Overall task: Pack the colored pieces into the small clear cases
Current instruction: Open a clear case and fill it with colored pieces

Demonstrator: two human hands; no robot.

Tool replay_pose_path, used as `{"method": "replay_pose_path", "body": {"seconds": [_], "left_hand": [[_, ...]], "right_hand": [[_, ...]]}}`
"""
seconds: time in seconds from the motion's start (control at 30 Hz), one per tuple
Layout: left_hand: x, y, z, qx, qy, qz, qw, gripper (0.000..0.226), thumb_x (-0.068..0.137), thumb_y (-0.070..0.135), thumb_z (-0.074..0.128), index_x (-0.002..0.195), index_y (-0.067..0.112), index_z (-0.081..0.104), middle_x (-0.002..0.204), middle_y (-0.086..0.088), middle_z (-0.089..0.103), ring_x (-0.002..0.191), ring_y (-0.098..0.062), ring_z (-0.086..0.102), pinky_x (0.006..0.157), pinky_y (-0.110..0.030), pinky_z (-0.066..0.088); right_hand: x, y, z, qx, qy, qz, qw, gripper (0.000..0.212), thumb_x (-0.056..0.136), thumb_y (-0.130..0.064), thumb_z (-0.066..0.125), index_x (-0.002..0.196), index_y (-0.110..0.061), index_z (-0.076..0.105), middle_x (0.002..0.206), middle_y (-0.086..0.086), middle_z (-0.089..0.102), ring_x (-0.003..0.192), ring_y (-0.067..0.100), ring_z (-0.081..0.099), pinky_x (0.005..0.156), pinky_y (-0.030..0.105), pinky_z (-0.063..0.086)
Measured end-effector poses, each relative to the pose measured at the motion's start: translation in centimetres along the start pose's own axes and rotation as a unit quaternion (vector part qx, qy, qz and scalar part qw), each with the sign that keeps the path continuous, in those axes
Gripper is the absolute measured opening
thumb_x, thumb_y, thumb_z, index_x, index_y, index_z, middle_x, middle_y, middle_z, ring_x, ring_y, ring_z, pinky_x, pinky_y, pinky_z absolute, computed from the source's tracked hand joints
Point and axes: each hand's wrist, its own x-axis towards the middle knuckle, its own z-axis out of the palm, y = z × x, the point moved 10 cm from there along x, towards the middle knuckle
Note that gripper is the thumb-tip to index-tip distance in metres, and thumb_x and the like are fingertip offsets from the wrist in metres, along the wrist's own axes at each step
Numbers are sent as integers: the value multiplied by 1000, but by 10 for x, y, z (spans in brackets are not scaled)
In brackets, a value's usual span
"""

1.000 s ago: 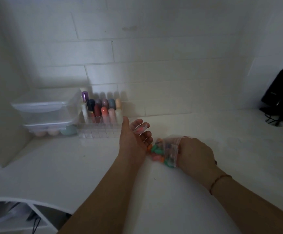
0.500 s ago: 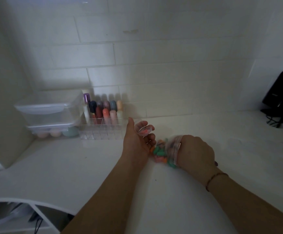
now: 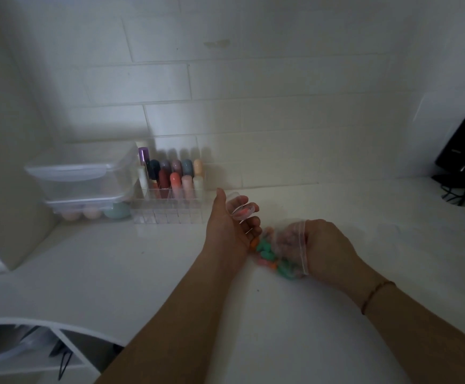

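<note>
Little is changing since earlier: left hand [image 3: 230, 225] is cradling a clear case [image 3: 239, 210] (pink piece inside), fingers curled; right hand [image 3: 329, 252], fingers clamped, is gripping the bag [image 3: 289, 245] of pieces [image 3: 267, 252] on the table [image 3: 142, 273].

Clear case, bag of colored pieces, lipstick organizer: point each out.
clear case [image 3: 239, 210], head view, on its open lid edge.
bag of colored pieces [image 3: 284, 250], head view, on its clear plastic.
lipstick organizer [image 3: 167, 214], head view, on its front wall.

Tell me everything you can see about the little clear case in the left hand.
The small clear case looks like thin transparent plastic, rounded and shallow, with a pink-orange piece showing inside. It sits tilted in the curled fingers of the left hand, raised above the white counter. Whether it is open or closed is unclear.
</note>
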Motion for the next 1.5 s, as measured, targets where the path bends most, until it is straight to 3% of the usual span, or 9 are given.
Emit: {"method": "replay_pose_path", "body": {"seconds": [0.07,0.13,0.23,0.47,0.7,1.03,1.13,1.3,1.5], "left_hand": [[-1,0,0,-1,4,1,1000,49,95,60,39,89,14,56,60,-1,58,52,-17,48,54,-27,40],[-1,-1,-1,0,9,1,1000,49,95,60,40,90,14,56,61,-2,59,51,-17,48,53,-27,41],[-1,-1,-1,1,6,2,1000,50,94,61,39,88,15,56,63,-3,60,52,-18,48,52,-26,41],[-2,-2,1,14,-1,7,1000,50,96,60,37,91,15,55,64,-2,61,52,-17,48,52,-25,41],[-2,-1,2,27,-9,23,999,48,96,59,36,87,16,54,62,-1,60,50,-14,48,54,-25,38],[-4,1,13,126,-16,62,990,52,94,63,36,77,18,54,54,3,51,48,-15,45,56,-29,33],[-6,1,20,153,-31,75,985,52,96,62,32,73,19,53,54,3,51,48,-15,45,57,-29,35],[-8,5,24,171,-45,100,979,52,98,57,30,70,21,54,61,0,57,49,-15,45,56,-26,38],[-9,10,23,174,-44,118,977,52,98,57,29,77,19,56,60,0,59,49,-16,47,60,-29,39]], "right_hand": [[-1,-2,4,-5,-26,-14,1000,9,85,-30,69,79,-36,71,80,-7,72,78,16,69,76,37,57],[-4,-4,8,-19,-45,-25,998,14,81,-51,62,70,-43,67,70,-15,66,72,8,66,73,30,56],[-7,-14,10,-59,-54,-63,995,39,67,-78,56,95,-52,65,76,-20,65,77,5,64,77,25,53],[-5,-14,25,-131,-64,-60,988,53,69,-73,56,110,-41,65,97,-12,68,87,12,67,79,31,56],[-10,-19,23,-88,11,-22,996,39,82,-58,57,114,-38,63,104,-11,65,95,19,65,82,31,53],[-11,-9,-8,2,-21,-16,1000,35,68,-54,62,95,-35,75,87,-8,73,81,14,68,77,36,57],[-21,-23,-21,25,-65,-43,997,16,71,-35,69,86,-34,77,81,-13,71,81,10,68,75,24,53],[-25,-17,-44,-48,-70,-52,995,39,78,-11,62,65,-48,63,80,-15,70,78,6,66,74,26,54],[-33,-22,-44,-59,-72,-82,992,26,78,-40,76,58,-49,61,72,-8,68,67,8,60,66,27,51]]}}
